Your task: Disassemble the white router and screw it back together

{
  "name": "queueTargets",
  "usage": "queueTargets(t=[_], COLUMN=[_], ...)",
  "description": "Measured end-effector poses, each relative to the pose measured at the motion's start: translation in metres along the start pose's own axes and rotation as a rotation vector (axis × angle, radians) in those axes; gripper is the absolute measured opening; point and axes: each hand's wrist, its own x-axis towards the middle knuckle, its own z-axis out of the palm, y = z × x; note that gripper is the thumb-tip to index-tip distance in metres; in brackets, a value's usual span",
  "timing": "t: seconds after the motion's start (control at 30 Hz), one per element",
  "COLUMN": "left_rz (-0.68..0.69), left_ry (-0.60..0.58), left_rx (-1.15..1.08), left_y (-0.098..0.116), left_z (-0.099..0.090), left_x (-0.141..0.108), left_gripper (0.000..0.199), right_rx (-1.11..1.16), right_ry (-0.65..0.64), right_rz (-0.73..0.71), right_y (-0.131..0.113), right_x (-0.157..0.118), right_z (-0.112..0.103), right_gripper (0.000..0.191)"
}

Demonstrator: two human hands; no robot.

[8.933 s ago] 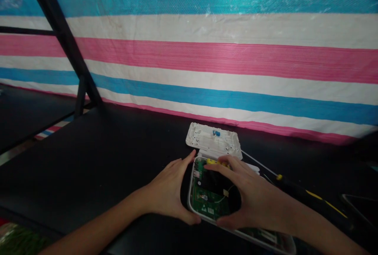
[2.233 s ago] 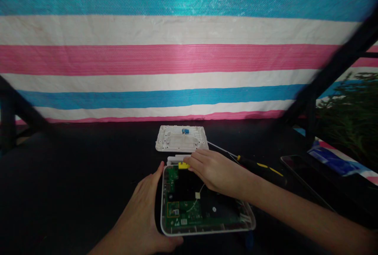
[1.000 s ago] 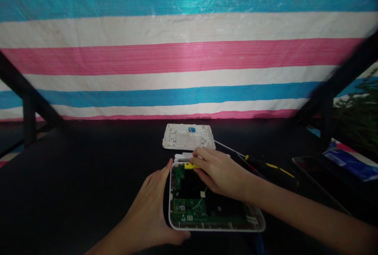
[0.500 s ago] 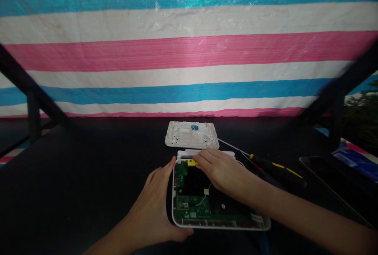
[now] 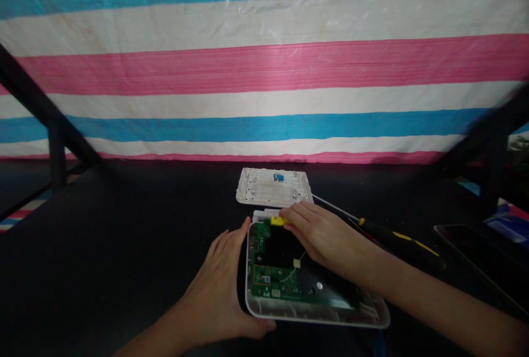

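Observation:
A white plastic casing (image 5: 318,319), open-topped, holds a green circuit board (image 5: 285,285) with a black plate over much of it. My left hand (image 5: 225,285) grips the casing's left side, thumb at the near corner and fingers at the far one. My right hand (image 5: 326,236) reaches across the board, its fingertips closed around the yellow port block (image 5: 278,221) at the far edge. A thin wire with a pale tab (image 5: 296,263) runs over the plate. The right part of the board is hidden under my right hand and forearm.
Behind the casing lies a white perforated cover (image 5: 273,187) with a small blue part on it. A screwdriver (image 5: 405,244) with a black and yellow handle and a dark phone (image 5: 475,258) rest to the right. A striped tarp (image 5: 264,65) hangs behind the black table (image 5: 124,247).
The board has shifted within the casing, leaving a wider gap along the near edge. My right hand keeps its hold at the yellow port block. The camera view has shifted slightly.

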Motion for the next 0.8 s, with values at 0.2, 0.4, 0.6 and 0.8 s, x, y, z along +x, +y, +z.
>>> queueTargets(t=[0.2, 0.4, 0.6, 0.8], left_rz=[-0.016, -0.019, -0.017, -0.008], left_ry=[-0.013, -0.024, -0.021, -0.017], left_rx=[-0.02, 0.001, -0.001, 0.015], left_y=[-0.0005, 0.0003, -0.0002, 0.0002], left_z=[0.0001, 0.0001, 0.0, 0.0014], left_x=[-0.0003, 0.0001, -0.0003, -0.0011], left_gripper=[0.141, 0.143, 0.137, 0.135], right_rx=[0.216, 0.197, 0.192, 0.178], right_ry=[-0.115, -0.112, -0.145, -0.128], right_rz=[0.04, 0.034, 0.034, 0.051], right_y=[0.0032, -0.0003, 0.001, -0.0013], right_x=[0.0002, 0.0039, 0.0028, 0.0029], right_z=[-0.0047, -0.0018, -0.0006, -0.0019], right_gripper=[0.018, 0.016, 0.016, 0.014])
